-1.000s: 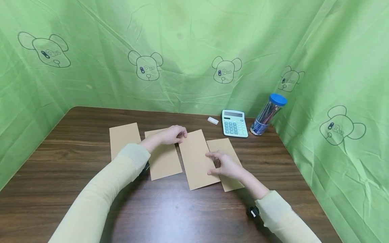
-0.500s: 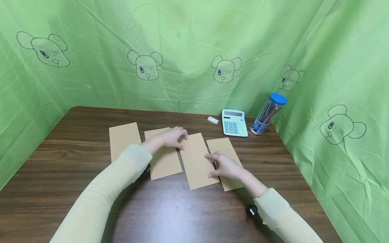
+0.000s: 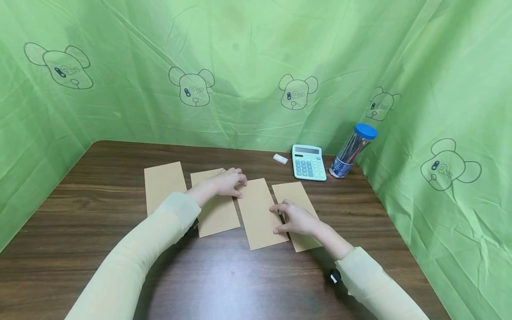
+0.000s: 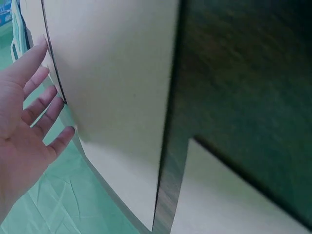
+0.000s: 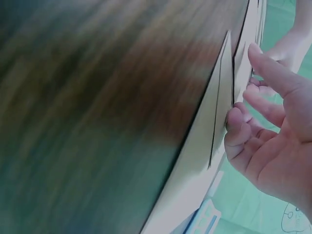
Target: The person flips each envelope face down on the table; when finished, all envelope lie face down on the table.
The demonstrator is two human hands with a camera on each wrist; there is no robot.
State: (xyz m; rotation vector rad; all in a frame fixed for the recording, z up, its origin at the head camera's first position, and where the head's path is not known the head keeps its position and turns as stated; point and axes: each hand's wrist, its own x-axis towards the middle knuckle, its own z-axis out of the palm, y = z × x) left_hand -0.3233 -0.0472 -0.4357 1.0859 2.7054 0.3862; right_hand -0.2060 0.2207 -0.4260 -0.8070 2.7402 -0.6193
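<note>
Four flat kraft-brown rectangles, like thin booklets, lie in a row across the table [image 3: 232,275]. My left hand [image 3: 227,182] reaches over the second rectangle [image 3: 218,213], fingertips at the far left corner of the third rectangle [image 3: 258,213]. On that one's right edge sit the thumb and index fingertip of my right hand [image 3: 299,219], which covers part of the fourth rectangle [image 3: 294,192]. The first rectangle [image 3: 163,183] is partly behind my left sleeve. In the left wrist view the fingers of my left hand [image 4: 29,126] are spread; my right hand's [image 5: 278,141] fingers bend loosely in the right wrist view.
A pale blue calculator [image 3: 308,163] lies at the back right, with a small white block [image 3: 280,158] left of it. Beside it stands a clear tube with a blue lid [image 3: 352,153], full of thin sticks. Green curtains [image 3: 240,89] close off the back and sides.
The third rectangle's far edge has come nearer to me, its near edge almost in place. My left hand has shifted slightly nearer with it, its thumb moving lower. My right hand has barely moved.
</note>
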